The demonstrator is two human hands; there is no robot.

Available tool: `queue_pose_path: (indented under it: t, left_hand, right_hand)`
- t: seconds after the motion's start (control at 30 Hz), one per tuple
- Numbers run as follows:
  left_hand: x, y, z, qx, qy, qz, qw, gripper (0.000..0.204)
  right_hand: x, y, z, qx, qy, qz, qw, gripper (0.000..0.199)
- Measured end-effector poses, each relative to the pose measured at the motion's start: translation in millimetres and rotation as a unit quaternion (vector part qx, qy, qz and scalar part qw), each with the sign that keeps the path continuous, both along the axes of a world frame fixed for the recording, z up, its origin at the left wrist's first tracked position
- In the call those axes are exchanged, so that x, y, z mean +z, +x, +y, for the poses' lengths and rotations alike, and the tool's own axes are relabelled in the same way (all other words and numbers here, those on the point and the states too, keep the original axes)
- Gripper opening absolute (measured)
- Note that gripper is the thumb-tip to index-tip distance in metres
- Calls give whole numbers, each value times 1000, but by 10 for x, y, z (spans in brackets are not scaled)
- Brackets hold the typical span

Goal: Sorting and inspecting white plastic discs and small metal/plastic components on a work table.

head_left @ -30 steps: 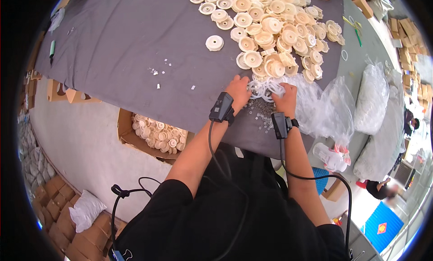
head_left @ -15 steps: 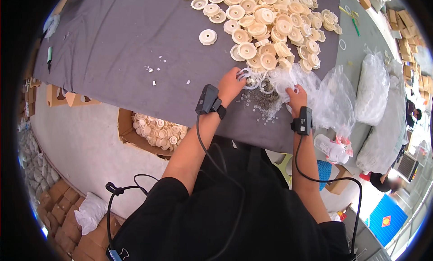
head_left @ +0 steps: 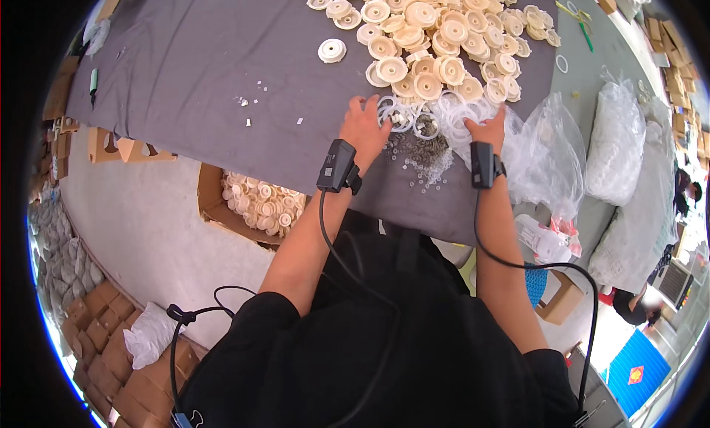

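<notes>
Left hand (head_left: 363, 130) and right hand (head_left: 489, 131) apart, backs upward

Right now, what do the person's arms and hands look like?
Short black sleeves, then bare forearms and fingers. Each wrist wears a black box on a dark strap, with a black cable. The left box has a small pale square.

discs (head_left: 427, 86): cream | rings (head_left: 452, 108): translucent white | tablecloth (head_left: 207, 65): plain purplish grey | wrist boxes (head_left: 337, 165): black | shirt (head_left: 421, 346): black
</notes>
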State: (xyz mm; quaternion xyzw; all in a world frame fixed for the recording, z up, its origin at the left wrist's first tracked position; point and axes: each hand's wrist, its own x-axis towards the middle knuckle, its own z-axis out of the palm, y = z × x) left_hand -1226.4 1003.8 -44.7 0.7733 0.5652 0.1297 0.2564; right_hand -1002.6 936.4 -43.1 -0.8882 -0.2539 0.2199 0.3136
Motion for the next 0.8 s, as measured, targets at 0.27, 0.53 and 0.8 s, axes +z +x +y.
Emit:
queue_pose_path:
  t: [0.27,0.53,0.8]
  left_hand:
    - [151,60,-39,-23,-56,-92,994,40]
    - [554,711,-228,-35,-351,-446,823,39]
    - [613,644,-321,-11,-470,-432,769,26]
  right_hand:
    - [1,276,-52,-14,47,194,980,45]
    - [616,-48,-362,86,213,407,884,30]
    - [818,-200,-493,84,235,474,844,38]
